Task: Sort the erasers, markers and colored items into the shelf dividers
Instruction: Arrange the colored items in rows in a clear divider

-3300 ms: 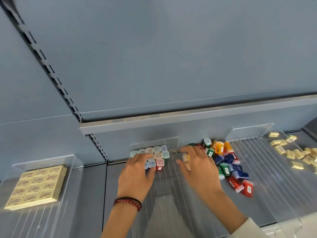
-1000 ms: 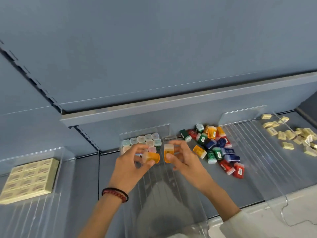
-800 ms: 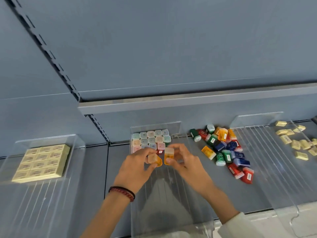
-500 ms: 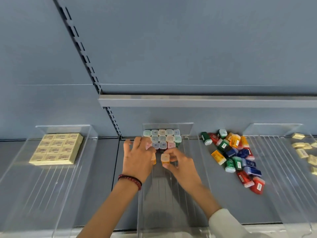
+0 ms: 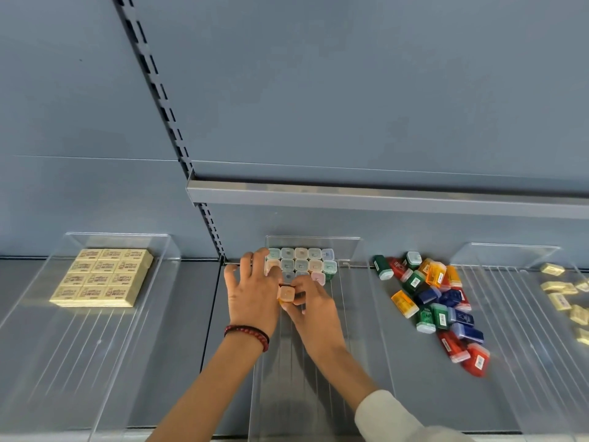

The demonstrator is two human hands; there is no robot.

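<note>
Small coloured items with pale caps stand upright in rows (image 5: 301, 263) at the back of the middle clear divider (image 5: 350, 250). My right hand (image 5: 314, 311) pinches an orange item (image 5: 286, 294) just in front of those rows. My left hand (image 5: 251, 291) lies beside it with fingers spread, its fingertips touching the left end of the rows. A loose pile of coloured items (image 5: 430, 301) in red, green, blue and orange lies on the shelf to the right. Yellow erasers (image 5: 102, 277) are packed flat in the left divider (image 5: 165, 250).
Loose yellow erasers (image 5: 561, 291) lie scattered in the right divider (image 5: 510, 260). An upper shelf edge (image 5: 382, 199) overhangs the back wall. A slotted upright (image 5: 210, 228) runs down behind the dividers. The grey shelf floor (image 5: 382, 362) shows between dividers.
Both hands moved forward into the middle divider with orange items taken from the pile. The right hand now holds its orange item upright against the rows, and the left fingers have spread.
</note>
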